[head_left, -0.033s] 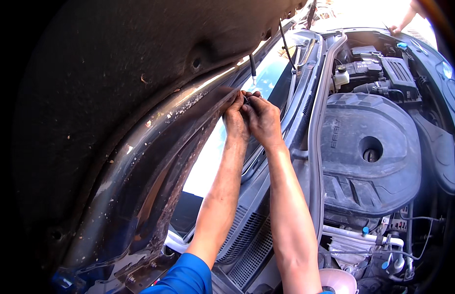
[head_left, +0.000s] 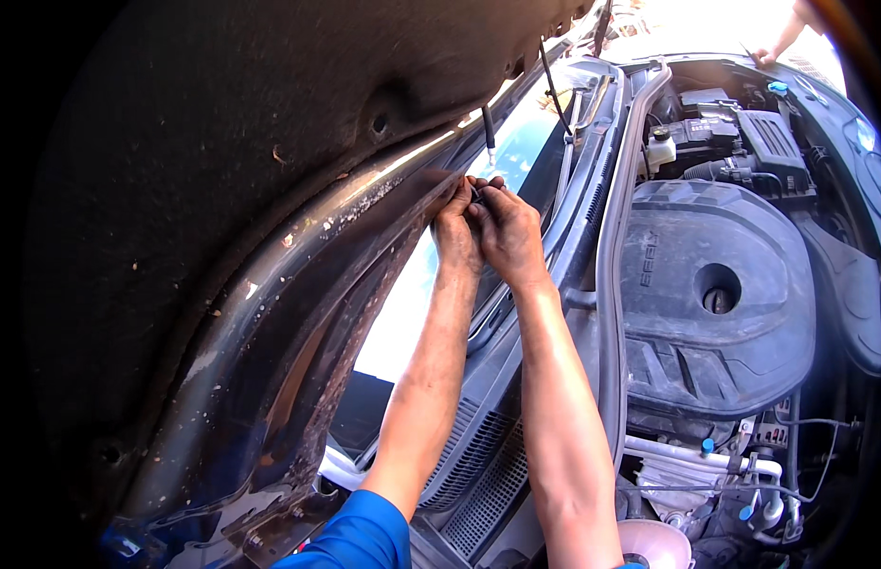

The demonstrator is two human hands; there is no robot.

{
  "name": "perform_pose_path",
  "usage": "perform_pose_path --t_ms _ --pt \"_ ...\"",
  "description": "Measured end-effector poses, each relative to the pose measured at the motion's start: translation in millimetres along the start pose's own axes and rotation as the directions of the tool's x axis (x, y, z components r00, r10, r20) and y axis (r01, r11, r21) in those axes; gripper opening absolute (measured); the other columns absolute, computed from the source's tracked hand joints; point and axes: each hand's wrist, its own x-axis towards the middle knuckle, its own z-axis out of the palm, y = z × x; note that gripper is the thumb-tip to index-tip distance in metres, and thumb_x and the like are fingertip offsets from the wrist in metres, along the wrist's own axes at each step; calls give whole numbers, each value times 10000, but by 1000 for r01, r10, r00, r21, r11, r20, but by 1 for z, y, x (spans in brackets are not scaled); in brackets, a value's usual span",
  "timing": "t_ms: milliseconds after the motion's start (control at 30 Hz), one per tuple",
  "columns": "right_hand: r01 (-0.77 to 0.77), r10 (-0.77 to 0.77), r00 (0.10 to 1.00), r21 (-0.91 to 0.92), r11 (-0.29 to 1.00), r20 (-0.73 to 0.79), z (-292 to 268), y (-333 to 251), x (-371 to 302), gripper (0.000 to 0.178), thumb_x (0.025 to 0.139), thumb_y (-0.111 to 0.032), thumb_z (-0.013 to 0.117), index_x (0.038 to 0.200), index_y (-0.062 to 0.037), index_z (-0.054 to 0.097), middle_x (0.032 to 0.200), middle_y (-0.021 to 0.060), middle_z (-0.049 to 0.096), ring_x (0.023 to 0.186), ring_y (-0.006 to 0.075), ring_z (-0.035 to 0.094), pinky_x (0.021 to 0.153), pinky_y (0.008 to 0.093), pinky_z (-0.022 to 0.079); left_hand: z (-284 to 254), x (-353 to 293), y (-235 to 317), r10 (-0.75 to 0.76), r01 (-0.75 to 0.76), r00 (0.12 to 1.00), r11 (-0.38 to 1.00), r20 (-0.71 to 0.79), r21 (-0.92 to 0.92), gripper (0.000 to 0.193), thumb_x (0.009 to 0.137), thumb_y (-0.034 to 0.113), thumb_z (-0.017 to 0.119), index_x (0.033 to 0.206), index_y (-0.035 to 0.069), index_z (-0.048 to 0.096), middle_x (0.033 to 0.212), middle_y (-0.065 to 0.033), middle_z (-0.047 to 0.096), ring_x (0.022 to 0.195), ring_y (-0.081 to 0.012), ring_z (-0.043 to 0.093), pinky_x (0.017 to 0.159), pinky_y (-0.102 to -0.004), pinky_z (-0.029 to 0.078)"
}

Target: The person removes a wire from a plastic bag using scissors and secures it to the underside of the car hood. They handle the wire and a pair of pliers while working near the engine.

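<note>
Pinching a small dark part at the raised hood's edge.
Left hand [head_left: 454, 228] and right hand [head_left: 505, 232] touch, fingers closed on the small dark part [head_left: 478, 194] against the hood [head_left: 270, 142]; white reservoir [head_left: 658, 150], contents unclear, sits behind the engine cover [head_left: 715, 284].

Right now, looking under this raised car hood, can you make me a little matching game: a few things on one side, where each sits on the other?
Things:
1. engine cover
2. left hand
3. pink funnel
4. blue cap

Places:
A. bottom edge, beside the right forearm
B. far top right of the engine bay
C. at the hood's inner edge, touching the right hand
D. middle of the engine bay

Pairs: 1-D, 2-C, 3-A, 4-B
</note>
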Motion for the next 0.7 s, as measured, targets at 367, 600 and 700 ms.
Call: perform_pose_path --t_ms 367,600,700 --pt "-272 267 947 3 962 179 -17 -13 17 193 889 -84 638 1028 34 702 866 256 692 848 349 708 776 395 530 -8 5 -5 -18 20 999 996 28 -85 210 971 208 598 970 -1 615 1000 -156 654 987 -246 656 857 -318 546" --pt "-554 522 823 121 823 224 -12 -6 17 178 887 -88 638 991 41 703 836 233 698 818 328 710 784 379 531 -2 3 -3 -41 43 999 997 33 -67 226 964 214 609 980 -11 599 1034 -178 642 1003 -244 642 890 -344 548" --pt "-192 186 981 118 974 58 -2 -1 10 160 872 -59 629 980 29 708 878 244 694 843 357 700 811 390 528 -1 2 -3 -18 20 999 997 31 -79 212 965 197 604 981 -14 596 1041 -180 639 1042 -250 633 905 -359 550"
